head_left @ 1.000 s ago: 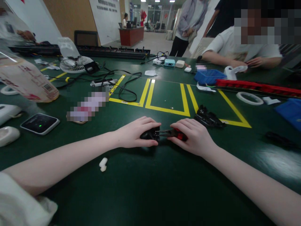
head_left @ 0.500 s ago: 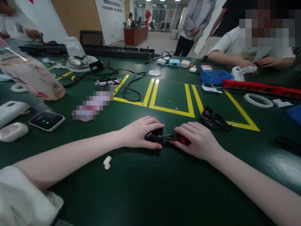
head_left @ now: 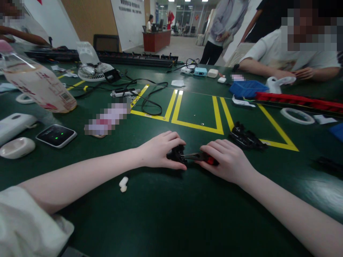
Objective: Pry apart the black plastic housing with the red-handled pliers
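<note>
Near the middle of the green table (head_left: 160,207), my left hand (head_left: 163,151) grips a small black part (head_left: 176,154) between thumb and fingers. My right hand (head_left: 226,159) is closed round the red and black handles of pliers (head_left: 197,156). The jaws of the pliers point left and meet the black part. Beyond my right hand lies a cluster of black parts (head_left: 246,137). Two small white pieces (head_left: 123,184) lie on the table below my left forearm.
Yellow tape outlines (head_left: 197,125) mark the table ahead. To the left are a bottle (head_left: 44,87), a device with green lights (head_left: 56,136) and a blurred phone (head_left: 107,119). A blue tray (head_left: 248,88) and a tape roll (head_left: 297,116) lie right. A person sits across.
The whole view has shifted slightly, with the table items a little further right. Both hands keep their holds. At the far left, another person's arm has moved.
</note>
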`<state>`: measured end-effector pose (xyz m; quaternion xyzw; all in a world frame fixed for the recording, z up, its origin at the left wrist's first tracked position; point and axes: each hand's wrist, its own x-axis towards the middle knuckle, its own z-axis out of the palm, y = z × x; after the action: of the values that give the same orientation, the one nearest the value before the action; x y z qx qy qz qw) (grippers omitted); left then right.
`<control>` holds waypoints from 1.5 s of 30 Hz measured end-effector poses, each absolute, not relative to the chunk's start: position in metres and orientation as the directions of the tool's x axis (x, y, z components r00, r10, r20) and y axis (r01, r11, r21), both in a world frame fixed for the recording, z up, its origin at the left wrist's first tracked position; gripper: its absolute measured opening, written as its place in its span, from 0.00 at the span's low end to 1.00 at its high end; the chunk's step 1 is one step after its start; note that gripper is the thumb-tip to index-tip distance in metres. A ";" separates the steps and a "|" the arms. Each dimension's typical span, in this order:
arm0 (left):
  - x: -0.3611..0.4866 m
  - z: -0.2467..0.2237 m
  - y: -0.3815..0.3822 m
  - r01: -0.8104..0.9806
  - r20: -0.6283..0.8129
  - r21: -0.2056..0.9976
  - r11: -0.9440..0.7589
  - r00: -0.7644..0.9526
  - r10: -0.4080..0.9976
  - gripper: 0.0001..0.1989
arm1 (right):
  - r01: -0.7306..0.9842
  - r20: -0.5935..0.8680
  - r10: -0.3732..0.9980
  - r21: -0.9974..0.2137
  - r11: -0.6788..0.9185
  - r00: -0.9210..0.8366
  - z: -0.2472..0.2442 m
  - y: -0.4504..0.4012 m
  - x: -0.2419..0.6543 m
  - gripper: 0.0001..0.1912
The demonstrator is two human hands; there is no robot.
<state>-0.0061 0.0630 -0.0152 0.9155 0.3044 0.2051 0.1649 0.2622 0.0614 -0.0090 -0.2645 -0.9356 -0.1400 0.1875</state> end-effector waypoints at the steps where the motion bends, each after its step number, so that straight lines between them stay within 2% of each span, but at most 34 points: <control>1: -0.006 -0.015 0.063 0.489 0.277 0.434 -0.757 0.727 0.628 0.34 | 0.543 0.425 0.438 0.162 0.824 -0.792 -0.009 0.061 0.262 0.14; 10: -0.008 -0.016 0.061 0.414 0.331 0.451 -0.791 0.745 0.579 0.38 | 0.534 0.395 0.454 0.119 0.837 -0.799 -0.007 0.062 0.263 0.14; 24: -0.008 -0.016 0.064 0.352 0.411 0.418 -0.838 0.749 0.520 0.35 | 0.508 0.431 0.418 0.115 0.854 -0.800 -0.011 0.067 0.265 0.13; 37: -0.008 -0.018 0.066 0.431 0.309 0.384 -0.816 0.773 0.554 0.34 | 0.515 0.451 0.412 0.130 0.847 -0.791 -0.012 0.067 0.266 0.13; 45: -0.008 -0.016 0.064 0.489 0.292 0.306 -0.817 0.769 0.569 0.34 | 0.560 0.471 0.456 0.101 0.823 -0.755 -0.009 0.067 0.265 0.16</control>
<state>-0.0077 0.0642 -0.0159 0.9343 0.2832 0.1885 0.1069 0.2652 0.0672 -0.0094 -0.2732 -0.9293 -0.1187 0.2184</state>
